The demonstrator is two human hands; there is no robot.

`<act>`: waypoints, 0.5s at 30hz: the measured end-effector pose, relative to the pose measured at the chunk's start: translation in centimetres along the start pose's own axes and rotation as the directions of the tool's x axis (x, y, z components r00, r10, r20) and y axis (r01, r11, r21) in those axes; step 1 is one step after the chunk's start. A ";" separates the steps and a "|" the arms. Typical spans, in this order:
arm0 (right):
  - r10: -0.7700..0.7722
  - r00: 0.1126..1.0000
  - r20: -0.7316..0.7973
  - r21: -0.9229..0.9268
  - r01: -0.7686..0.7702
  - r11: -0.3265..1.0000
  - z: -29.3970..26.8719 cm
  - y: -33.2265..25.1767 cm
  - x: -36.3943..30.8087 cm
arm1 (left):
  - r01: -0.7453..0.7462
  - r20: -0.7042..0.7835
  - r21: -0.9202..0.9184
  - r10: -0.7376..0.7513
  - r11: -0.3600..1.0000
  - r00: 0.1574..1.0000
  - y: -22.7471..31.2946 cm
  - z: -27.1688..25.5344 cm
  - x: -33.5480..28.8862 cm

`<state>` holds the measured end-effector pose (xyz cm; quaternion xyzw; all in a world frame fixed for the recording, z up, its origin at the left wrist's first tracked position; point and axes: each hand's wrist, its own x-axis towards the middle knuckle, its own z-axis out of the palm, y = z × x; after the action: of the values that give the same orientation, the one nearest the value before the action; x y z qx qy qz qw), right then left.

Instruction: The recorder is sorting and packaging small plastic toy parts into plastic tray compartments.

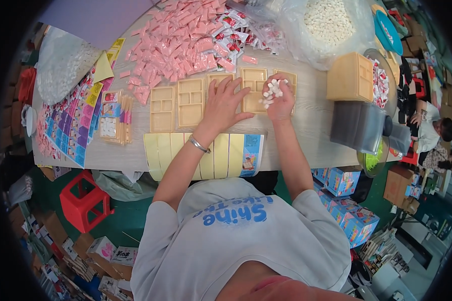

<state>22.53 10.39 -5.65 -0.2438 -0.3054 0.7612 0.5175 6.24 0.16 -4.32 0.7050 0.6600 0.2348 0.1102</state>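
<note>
While crowded with pink sachets (pixel 178 42) and yellow card sleeves (pixel 206 155): pale worktable (pixel 306 135), storeroom clutter around.
Right hand (pixel 280 100) cupped, clutching white pellets (pixel 272 92) above beige compartment trays (pixel 253 90); left hand (pixel 225 105) flat, fingers spread, gripping nothing, pressing a tray.

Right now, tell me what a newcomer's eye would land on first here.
First the big heap of pink sachets at the table's far side. Next the right hand, cupping small white pieces above a row of tan compartment trays, with the left hand spread flat on them. A red stool stands on the floor at left.
</note>
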 end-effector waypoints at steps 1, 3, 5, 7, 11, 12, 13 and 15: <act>0.001 1.000 0.003 0.000 -0.001 1.000 0.2 0.3 -0.1 | 0.001 0.003 0.000 -0.001 1.000 1.000 0.0 -0.1 -0.1; -0.069 0.997 -0.026 -0.079 0.067 0.995 0.3 0.7 -0.2 | 0.002 -0.002 -0.001 -0.002 1.000 1.000 0.0 0.2 -0.2; -0.073 0.997 -0.021 -0.108 0.070 0.992 0.3 0.6 -0.2 | 0.008 0.014 0.004 -0.008 1.000 1.000 0.0 0.4 -0.3; -0.075 0.997 -0.019 -0.136 0.072 0.988 0.2 0.6 -0.1 | 0.010 0.013 0.005 -0.010 1.000 1.000 0.0 0.3 -0.3; -0.074 0.997 -0.027 -0.318 0.061 0.946 0.0 0.7 -0.2 | 0.003 0.016 0.007 -0.003 1.000 1.000 0.0 0.2 -0.3; -0.070 0.998 -0.004 -0.390 0.063 0.919 0.1 0.7 -0.2 | 0.002 0.016 0.008 -0.002 1.000 1.000 0.0 0.1 -0.2; -0.071 0.997 -0.004 -0.390 0.064 0.919 0.1 0.6 -0.4 | 0.001 0.022 0.010 -0.001 1.000 1.000 0.0 0.1 -0.2; -0.048 0.997 0.060 -0.437 0.070 0.897 0.6 0.4 -0.6 | -0.001 0.029 0.013 0.001 1.000 1.000 -0.1 0.1 -0.1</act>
<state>22.08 9.61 -5.52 -0.3263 -0.4886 0.6624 0.4648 6.20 0.07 -4.42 0.7095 0.6594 0.2204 0.1152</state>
